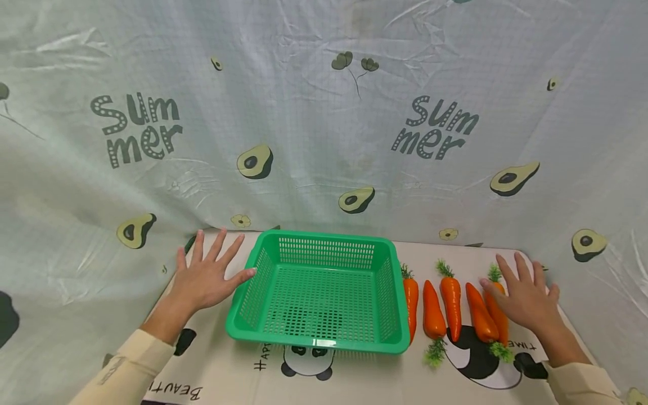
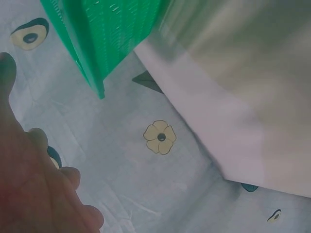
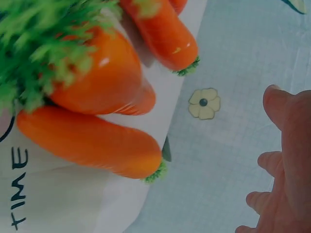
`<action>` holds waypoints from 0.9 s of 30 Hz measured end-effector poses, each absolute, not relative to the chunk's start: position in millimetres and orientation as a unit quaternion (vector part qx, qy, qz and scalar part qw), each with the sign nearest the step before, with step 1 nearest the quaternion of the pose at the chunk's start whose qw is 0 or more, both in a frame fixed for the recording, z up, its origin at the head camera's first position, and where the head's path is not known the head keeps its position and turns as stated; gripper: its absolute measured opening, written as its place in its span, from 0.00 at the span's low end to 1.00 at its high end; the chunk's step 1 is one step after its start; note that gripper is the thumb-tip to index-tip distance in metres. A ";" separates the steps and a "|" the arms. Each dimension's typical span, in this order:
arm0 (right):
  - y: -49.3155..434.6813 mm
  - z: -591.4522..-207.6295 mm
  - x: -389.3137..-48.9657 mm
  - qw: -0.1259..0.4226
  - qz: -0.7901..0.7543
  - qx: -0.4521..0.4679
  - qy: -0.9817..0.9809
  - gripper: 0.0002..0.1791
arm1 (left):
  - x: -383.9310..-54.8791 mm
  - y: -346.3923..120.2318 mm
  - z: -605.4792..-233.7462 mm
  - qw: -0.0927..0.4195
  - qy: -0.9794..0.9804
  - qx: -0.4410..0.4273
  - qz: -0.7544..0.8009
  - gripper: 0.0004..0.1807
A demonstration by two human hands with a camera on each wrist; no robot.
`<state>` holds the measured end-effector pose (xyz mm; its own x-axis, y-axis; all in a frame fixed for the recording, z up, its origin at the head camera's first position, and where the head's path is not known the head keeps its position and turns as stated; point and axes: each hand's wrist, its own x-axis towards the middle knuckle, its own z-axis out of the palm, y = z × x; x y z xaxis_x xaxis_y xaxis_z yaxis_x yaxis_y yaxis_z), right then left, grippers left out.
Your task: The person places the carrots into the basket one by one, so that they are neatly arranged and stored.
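Head view gives us a printed cloth [image 1: 304, 112] at twelve o'clock, behind a pale table [image 1: 379, 377]. Near the tabletop's middle we see a green basket [image 1: 324, 292]. At nine o'clock from it, we find the left hand [image 1: 207, 278], fingers spread wide, thumb nearest the basket. At three o'clock we see the right hand [image 1: 526, 295], fingers also spread wide, near five carrots [image 1: 450, 304], their leafy tops [image 1: 445, 268] pointing toward twelve or six o'clock.
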<state>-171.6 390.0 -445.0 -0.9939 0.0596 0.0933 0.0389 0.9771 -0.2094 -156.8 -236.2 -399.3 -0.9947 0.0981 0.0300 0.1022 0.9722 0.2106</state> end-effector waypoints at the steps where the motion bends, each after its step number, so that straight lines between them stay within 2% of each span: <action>1: 391.6 -445.4 -172.3 0.050 0.105 -0.024 -0.993 0.51 | -157.9 -235.2 -399.8 0.011 -0.993 -0.051 -0.107 0.49; 27: 417.1 -465.3 -173.1 -0.002 0.119 -0.043 -0.992 0.51 | -162.5 -231.4 -428.9 -0.018 -0.977 -0.067 -0.203 0.49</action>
<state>-173.1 417.1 -465.3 -0.9963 0.0852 -0.0148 0.0863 0.9682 -0.2349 -162.5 -231.4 -428.9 -0.9904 0.1377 -0.0079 0.1232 0.9088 0.3986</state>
